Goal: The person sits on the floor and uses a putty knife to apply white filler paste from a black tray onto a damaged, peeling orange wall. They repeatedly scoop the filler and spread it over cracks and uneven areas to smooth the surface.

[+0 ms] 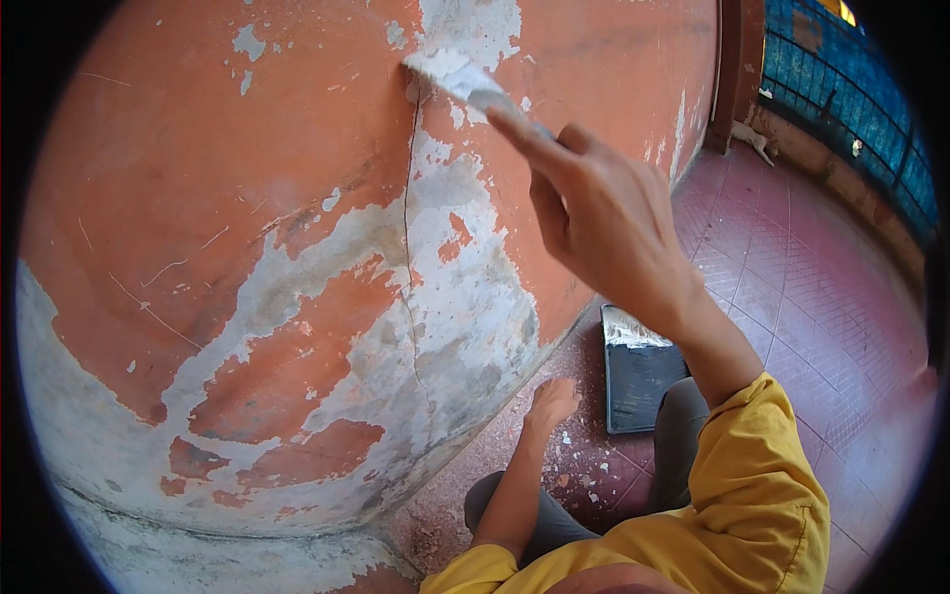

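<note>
Where the wall (297,129) cracks, the right hand (614,213) holds a scraper (461,79)

Two hands: right hand (618,213), left hand (556,398). One scraper (453,73), in right hand. One tray (635,381), right of left hand. Yellow sleeves (757,475): two, one behind each hand. One pale animal (757,145), well right of both.
</note>
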The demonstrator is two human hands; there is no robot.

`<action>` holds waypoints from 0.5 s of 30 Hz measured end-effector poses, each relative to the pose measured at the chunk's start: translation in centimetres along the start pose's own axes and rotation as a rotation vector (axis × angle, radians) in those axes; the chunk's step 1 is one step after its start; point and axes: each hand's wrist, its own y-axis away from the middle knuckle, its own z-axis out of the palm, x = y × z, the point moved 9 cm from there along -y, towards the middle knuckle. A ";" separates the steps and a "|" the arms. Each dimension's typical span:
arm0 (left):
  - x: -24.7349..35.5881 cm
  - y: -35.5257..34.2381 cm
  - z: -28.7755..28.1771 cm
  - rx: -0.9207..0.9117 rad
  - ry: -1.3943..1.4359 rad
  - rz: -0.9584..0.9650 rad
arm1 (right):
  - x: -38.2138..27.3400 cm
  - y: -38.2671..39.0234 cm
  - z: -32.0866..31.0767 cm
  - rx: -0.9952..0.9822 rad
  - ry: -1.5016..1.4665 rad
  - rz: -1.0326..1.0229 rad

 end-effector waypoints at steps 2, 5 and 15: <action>-0.3 0.1 0.3 -0.002 -0.007 0.003 | -1.0 1.9 0.4 -0.110 -0.051 0.018; -0.9 0.4 0.8 0.004 -0.013 -0.004 | -1.2 4.2 -0.6 -0.209 -0.218 0.005; -0.8 0.5 -0.2 0.024 0.004 -0.037 | 8.8 -0.4 5.2 0.197 -1.014 0.150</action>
